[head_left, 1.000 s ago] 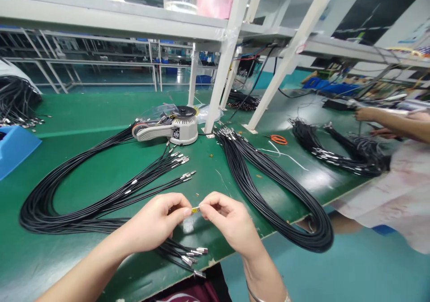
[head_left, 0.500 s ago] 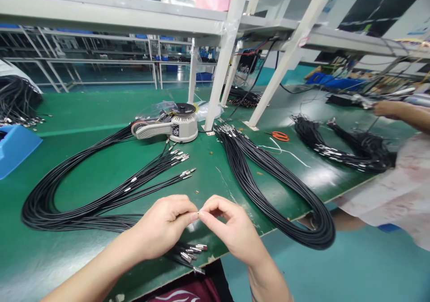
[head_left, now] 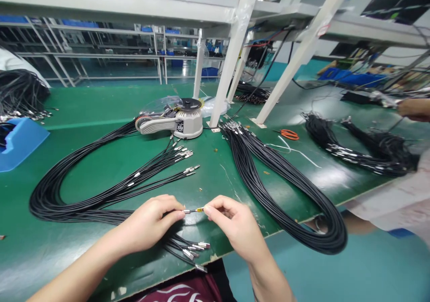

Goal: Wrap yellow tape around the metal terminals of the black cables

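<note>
Pinched between the thumb and fingers of my left hand is a thin black cable, close to a metal sleeve. My right hand closes its thumb and forefinger on the cable's other end, where a small yellow piece shows. The short stretch between the hands runs level above the green bench. Below my left hand, more cable ends with metal connectors lie near the front edge. A looped black cable bundle spreads out to the left.
Behind my hands stands a grey-white tape dispenser. A second cable bundle lies to the right and overhangs the bench edge. White shelf posts rise at the back. Orange wire, a blue bin and a co-worker's hand are farther off.
My hands have moved apart from fingertip contact, so the cable piece with its metal sleeve and yellow part now shows between them. The view has shifted slightly left.
</note>
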`<state>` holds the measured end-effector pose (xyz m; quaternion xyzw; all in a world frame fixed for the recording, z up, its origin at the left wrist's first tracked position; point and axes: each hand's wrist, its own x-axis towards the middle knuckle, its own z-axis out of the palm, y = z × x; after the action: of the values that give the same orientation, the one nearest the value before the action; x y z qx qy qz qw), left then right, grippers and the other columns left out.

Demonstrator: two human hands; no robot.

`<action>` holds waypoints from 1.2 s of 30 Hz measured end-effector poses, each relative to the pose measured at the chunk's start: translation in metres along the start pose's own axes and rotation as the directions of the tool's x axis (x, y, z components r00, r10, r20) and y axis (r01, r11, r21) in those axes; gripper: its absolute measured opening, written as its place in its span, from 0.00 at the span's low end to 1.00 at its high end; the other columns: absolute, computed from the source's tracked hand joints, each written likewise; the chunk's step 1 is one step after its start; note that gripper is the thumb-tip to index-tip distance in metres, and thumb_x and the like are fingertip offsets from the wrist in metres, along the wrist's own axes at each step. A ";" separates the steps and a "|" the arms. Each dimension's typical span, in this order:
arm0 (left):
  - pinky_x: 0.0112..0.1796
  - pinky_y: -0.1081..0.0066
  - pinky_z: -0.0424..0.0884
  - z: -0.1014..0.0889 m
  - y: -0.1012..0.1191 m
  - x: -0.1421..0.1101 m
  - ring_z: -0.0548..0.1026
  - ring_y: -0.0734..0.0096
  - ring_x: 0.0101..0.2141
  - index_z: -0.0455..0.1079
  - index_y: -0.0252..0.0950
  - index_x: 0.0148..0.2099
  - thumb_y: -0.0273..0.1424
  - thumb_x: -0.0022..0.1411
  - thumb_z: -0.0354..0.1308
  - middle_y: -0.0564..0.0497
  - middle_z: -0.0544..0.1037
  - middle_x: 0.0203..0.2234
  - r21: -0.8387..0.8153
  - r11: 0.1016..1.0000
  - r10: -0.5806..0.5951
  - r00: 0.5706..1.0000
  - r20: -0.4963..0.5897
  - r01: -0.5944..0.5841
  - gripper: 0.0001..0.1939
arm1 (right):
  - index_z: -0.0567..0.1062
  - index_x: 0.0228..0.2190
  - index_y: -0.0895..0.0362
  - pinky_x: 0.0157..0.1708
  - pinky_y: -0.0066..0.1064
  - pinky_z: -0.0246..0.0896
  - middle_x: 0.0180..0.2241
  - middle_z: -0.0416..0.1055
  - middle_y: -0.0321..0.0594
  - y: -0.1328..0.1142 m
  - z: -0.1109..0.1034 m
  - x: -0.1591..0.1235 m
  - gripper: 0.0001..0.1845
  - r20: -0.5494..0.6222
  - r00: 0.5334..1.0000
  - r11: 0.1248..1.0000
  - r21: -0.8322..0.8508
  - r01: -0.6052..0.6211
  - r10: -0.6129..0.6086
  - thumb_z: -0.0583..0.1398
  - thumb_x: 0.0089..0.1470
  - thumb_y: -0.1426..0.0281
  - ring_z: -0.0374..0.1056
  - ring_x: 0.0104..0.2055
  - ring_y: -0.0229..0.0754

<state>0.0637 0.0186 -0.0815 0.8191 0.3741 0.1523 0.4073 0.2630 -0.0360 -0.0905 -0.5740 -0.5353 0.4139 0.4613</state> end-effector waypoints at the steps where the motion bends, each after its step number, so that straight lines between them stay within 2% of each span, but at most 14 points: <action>1: 0.38 0.71 0.65 0.001 0.004 0.003 0.72 0.67 0.34 0.75 0.39 0.37 0.33 0.63 0.49 0.50 0.77 0.31 -0.008 1.000 0.010 1.000 0.009 -0.010 0.13 | 0.74 0.20 0.57 0.28 0.29 0.59 0.21 0.70 0.34 0.000 0.000 -0.001 0.09 -0.002 1.000 1.000 0.009 -0.010 0.010 0.61 0.49 0.68 0.64 0.26 0.39; 4: 0.36 0.73 0.64 0.004 0.016 0.010 0.71 0.69 0.32 0.74 0.39 0.33 0.32 0.62 0.49 0.52 0.76 0.28 -0.021 1.000 0.017 1.000 0.021 -0.017 0.12 | 0.74 0.20 0.57 0.28 0.29 0.59 0.21 0.69 0.34 0.002 0.001 -0.003 0.09 -0.015 0.999 0.999 0.032 -0.036 0.036 0.61 0.49 0.68 0.64 0.26 0.39; 7: 0.34 0.73 0.63 0.005 0.020 0.013 0.71 0.70 0.31 0.73 0.37 0.30 0.32 0.61 0.50 0.53 0.75 0.27 -0.063 0.997 -0.035 0.999 0.027 0.037 0.12 | 0.74 0.20 0.57 0.29 0.29 0.59 0.21 0.69 0.34 0.002 0.001 -0.005 0.09 -0.025 0.999 0.998 0.049 -0.047 0.048 0.61 0.49 0.68 0.64 0.26 0.39; 11: 0.29 0.74 0.60 0.009 0.016 0.014 0.66 0.73 0.25 0.69 0.35 0.26 0.34 0.59 0.51 0.54 0.71 0.21 -0.237 0.954 -0.169 0.983 0.078 0.182 0.12 | 0.74 0.20 0.57 0.28 0.28 0.59 0.21 0.69 0.34 0.004 0.002 -0.006 0.10 -0.024 0.999 0.997 0.067 -0.036 0.038 0.61 0.49 0.67 0.64 0.26 0.38; 15: 0.27 0.75 0.58 0.015 0.009 0.016 0.63 0.75 0.22 0.67 0.34 0.25 0.36 0.58 0.51 0.55 0.69 0.19 -0.410 0.879 -0.214 0.969 0.121 0.245 0.14 | 0.73 0.21 0.57 0.29 0.28 0.59 0.22 0.69 0.34 0.008 0.005 -0.007 0.10 -0.036 0.999 0.999 0.049 -0.018 0.020 0.60 0.51 0.67 0.64 0.26 0.38; 17: 0.27 0.74 0.58 0.016 0.010 0.016 0.63 0.75 0.22 0.67 0.34 0.25 0.37 0.59 0.51 0.55 0.69 0.19 -0.369 0.897 -0.218 0.969 0.116 0.246 0.14 | 0.73 0.21 0.58 0.29 0.27 0.59 0.22 0.68 0.34 0.010 0.006 -0.008 0.10 -0.036 0.999 0.999 0.042 -0.033 0.035 0.60 0.51 0.67 0.64 0.27 0.38; 19: 0.28 0.74 0.59 0.015 0.014 0.017 0.65 0.74 0.24 0.67 0.34 0.26 0.36 0.59 0.50 0.55 0.70 0.20 -0.248 0.943 -0.201 0.974 0.100 0.220 0.14 | 0.73 0.21 0.58 0.29 0.27 0.59 0.21 0.68 0.34 0.012 0.006 -0.009 0.10 -0.025 0.998 0.998 0.035 -0.048 0.049 0.60 0.51 0.67 0.64 0.27 0.38; 24: 0.32 0.74 0.61 0.013 0.024 0.018 0.69 0.72 0.29 0.69 0.36 0.30 0.34 0.62 0.48 0.54 0.73 0.26 -0.003 0.997 -0.083 0.993 0.087 0.083 0.13 | 0.73 0.22 0.58 0.28 0.26 0.59 0.22 0.69 0.35 0.013 0.002 -0.011 0.09 -0.009 0.999 0.999 0.021 -0.037 0.037 0.60 0.51 0.69 0.64 0.27 0.38; 28: 0.33 0.74 0.62 0.015 0.025 0.019 0.69 0.72 0.29 0.69 0.36 0.29 0.31 0.62 0.47 0.53 0.73 0.25 0.063 0.998 -0.034 0.996 0.081 0.028 0.13 | 0.73 0.21 0.58 0.28 0.26 0.59 0.22 0.68 0.34 0.015 0.002 -0.012 0.09 0.004 1.000 1.000 0.019 -0.023 0.023 0.61 0.51 0.69 0.64 0.26 0.37; 36: 0.31 0.74 0.62 0.036 0.018 0.018 0.69 0.72 0.28 0.69 0.35 0.27 0.29 0.62 0.48 0.53 0.73 0.24 0.104 0.994 -0.047 0.998 0.046 0.042 0.13 | 0.70 0.19 0.58 0.28 0.27 0.57 0.20 0.66 0.34 0.021 0.000 -0.013 0.10 0.072 0.993 0.995 0.044 -0.095 0.091 0.60 0.50 0.69 0.62 0.25 0.37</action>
<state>0.1045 0.0048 -0.0909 0.8339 0.3895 0.1039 0.3769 0.2663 -0.0488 -0.1109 -0.5725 -0.5137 0.4672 0.4360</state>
